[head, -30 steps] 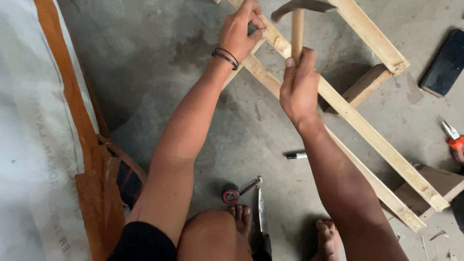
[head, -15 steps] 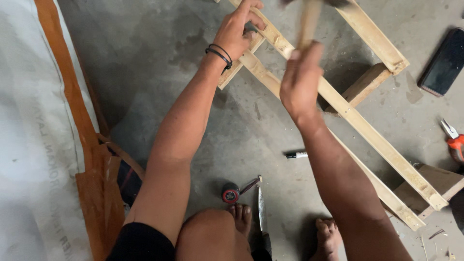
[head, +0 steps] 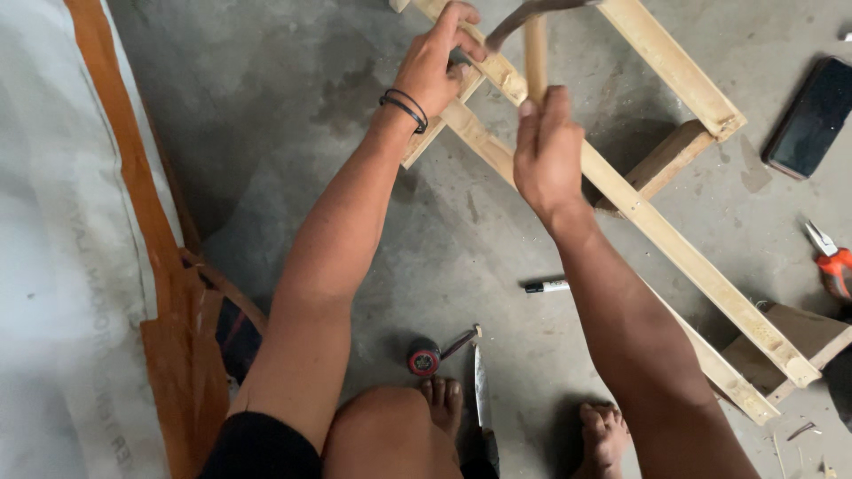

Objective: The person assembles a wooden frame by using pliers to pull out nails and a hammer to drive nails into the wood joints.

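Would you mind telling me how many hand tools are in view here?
4: the hammer in the right hand, pliers at the right edge, a tape measure and a knife by the feet. Others may lie out of frame.

Open floor: bare concrete floor point(head: 266, 115) is lying free left of the wooden frame point(head: 674, 257).
Between arms: marker point(head: 544, 286) and tape measure point(head: 426, 357) are sitting on the floor.
Right side: phone point(head: 812, 115) and pliers point(head: 830, 262) are occupying the floor.
Left edge: tarp point(head: 62, 266) is closing off passage.
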